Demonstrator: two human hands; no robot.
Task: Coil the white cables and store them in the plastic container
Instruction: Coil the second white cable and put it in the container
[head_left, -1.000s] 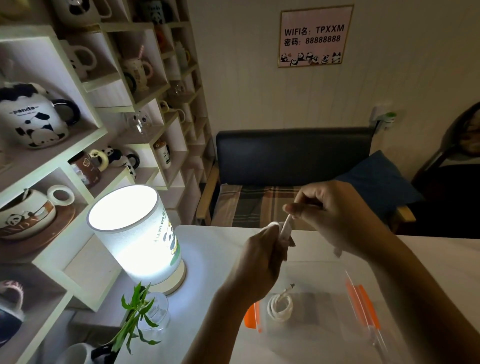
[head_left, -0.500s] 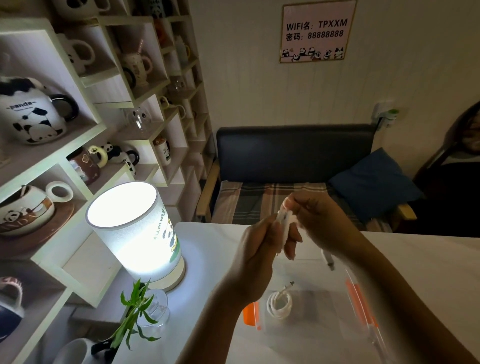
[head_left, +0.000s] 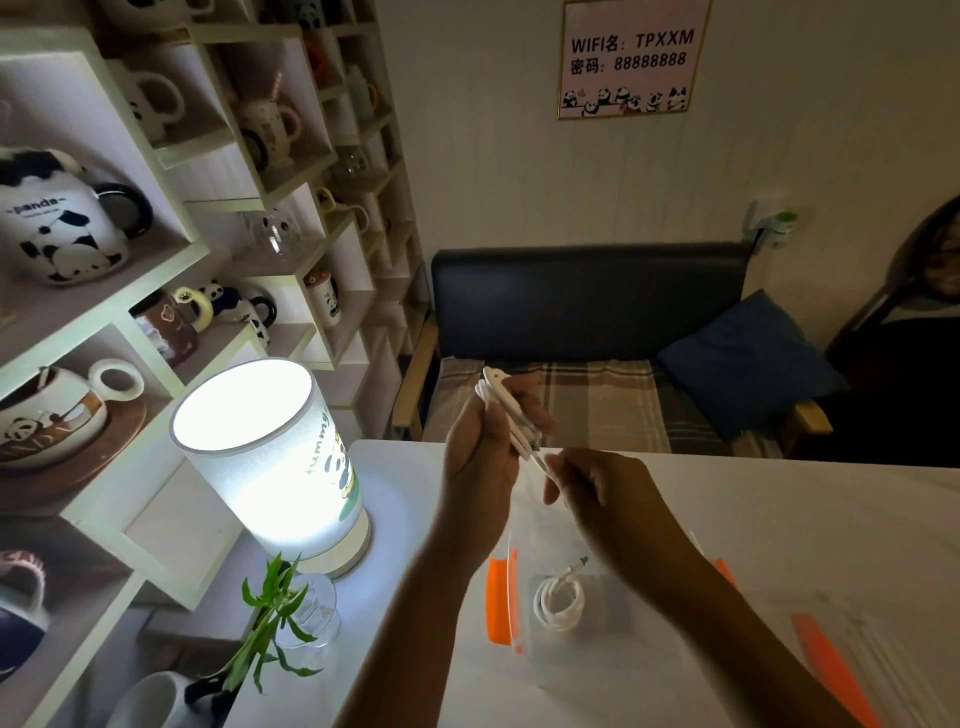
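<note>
Both hands (head_left: 480, 457) (head_left: 602, 493) gripping white cable (head_left: 511, 415) above table edge (head_left: 779, 460), container (head_left: 514, 597) below

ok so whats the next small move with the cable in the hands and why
Probably wrap the loose end once more round the bundle: the left hand grips the white cable while the right hand pinches its tail; one coiled cable already lies in the plastic container.
</note>
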